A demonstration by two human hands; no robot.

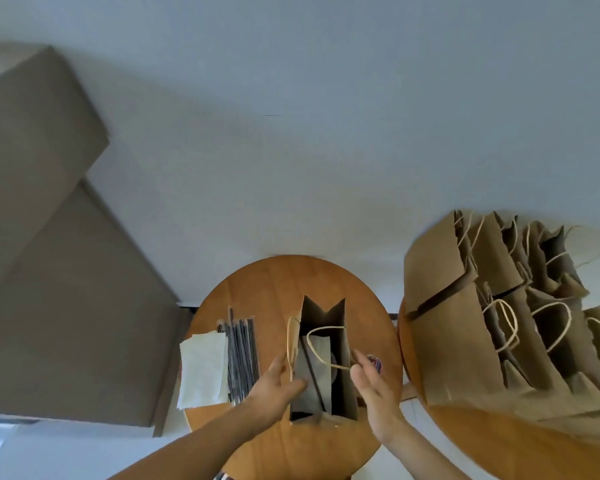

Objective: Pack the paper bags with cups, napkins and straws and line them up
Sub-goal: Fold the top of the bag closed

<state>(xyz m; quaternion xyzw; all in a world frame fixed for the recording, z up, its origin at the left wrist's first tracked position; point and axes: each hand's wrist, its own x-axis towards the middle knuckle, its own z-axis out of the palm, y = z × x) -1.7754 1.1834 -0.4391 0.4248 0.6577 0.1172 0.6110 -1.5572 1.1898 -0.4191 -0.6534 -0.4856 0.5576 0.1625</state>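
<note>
Big cardboard boxes (49,271) at far left. Right round table (492,448) is crowded with brown handled bags (465,341). On the centre round table (274,289), an open paper bag (346,393) stands upright, with napkins (205,368) and straws (241,358) to its left. Left hand (278,382) pinches the bag's left rim. Right hand (374,389), fingers straight, touches its right wall.

Matt brown paper bag (326,358) — twisted paper-cord handles — on smooth, warm wooden table (274,289).

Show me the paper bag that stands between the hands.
The open bag standing alone on the small round table, between the left hand and right hand. The other bags are crowded together on the neighbouring table to the right.
</note>
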